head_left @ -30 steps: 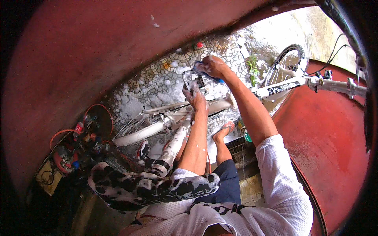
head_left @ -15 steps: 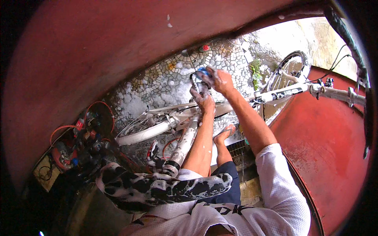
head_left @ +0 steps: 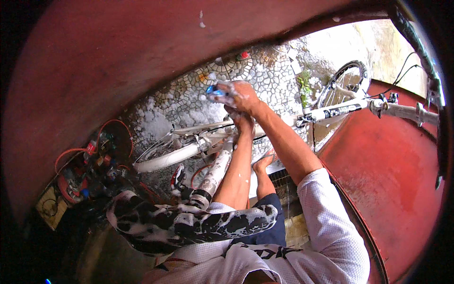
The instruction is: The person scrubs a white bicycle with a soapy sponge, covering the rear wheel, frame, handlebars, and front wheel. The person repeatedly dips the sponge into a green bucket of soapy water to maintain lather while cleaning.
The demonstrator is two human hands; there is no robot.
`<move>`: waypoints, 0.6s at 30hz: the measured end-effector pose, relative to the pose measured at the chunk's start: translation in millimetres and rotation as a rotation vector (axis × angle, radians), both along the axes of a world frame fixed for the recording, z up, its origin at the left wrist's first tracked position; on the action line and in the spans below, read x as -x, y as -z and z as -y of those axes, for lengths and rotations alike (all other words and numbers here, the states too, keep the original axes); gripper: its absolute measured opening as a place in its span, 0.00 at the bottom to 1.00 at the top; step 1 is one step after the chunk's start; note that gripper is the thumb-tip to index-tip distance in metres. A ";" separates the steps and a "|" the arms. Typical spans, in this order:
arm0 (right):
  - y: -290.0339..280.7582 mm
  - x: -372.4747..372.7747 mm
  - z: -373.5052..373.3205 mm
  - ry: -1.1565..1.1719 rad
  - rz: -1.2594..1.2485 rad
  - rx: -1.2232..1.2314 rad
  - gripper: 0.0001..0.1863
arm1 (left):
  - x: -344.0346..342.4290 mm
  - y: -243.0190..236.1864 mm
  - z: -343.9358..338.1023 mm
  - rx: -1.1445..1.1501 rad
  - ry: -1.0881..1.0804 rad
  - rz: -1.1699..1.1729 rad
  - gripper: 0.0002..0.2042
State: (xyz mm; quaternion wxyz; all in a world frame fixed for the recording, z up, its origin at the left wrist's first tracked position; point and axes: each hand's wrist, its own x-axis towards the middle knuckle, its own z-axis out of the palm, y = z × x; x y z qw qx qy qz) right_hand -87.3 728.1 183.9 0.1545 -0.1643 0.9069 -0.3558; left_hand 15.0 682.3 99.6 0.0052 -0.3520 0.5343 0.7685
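A white bicycle frame lies across the view, covered in suds. My right hand is closed around a blue sponge, whose end sticks out past the foamy fingers. My left hand is just below it, beside the frame's middle, its fingers largely covered by the right hand. The pedal it held half a second ago is hidden now. Close to me, the black saddle is patched with white foam. Its soapy seat post runs up beside my left forearm.
Foam is spread over the pebble-patterned floor. The rear wheel is at left, the front wheel far right. Red walls close in at the far left. An orange hose curls beside clutter. A floor grate lies near my foot.
My right hand has swept left with the blue sponge, passing over my left hand and hiding the pedal. My left hand has stayed nearly in place; the whole view has shifted slightly.
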 end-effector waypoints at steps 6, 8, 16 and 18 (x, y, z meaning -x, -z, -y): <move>28.1 -16.3 -85.0 0.140 0.173 -0.096 0.28 | -7.9 -9.4 -34.1 0.185 0.174 0.122 0.26; 16.8 -16.2 -41.0 0.099 -0.005 -0.095 0.27 | -13.0 -0.6 -36.4 0.048 0.058 -0.027 0.26; 42.6 -25.4 -81.3 0.316 -0.003 -0.012 0.26 | 1.4 -39.7 -34.9 0.211 0.163 0.203 0.25; 40.5 -18.0 -72.9 0.399 0.142 -0.087 0.25 | 1.8 -41.0 -33.1 0.235 0.175 0.202 0.23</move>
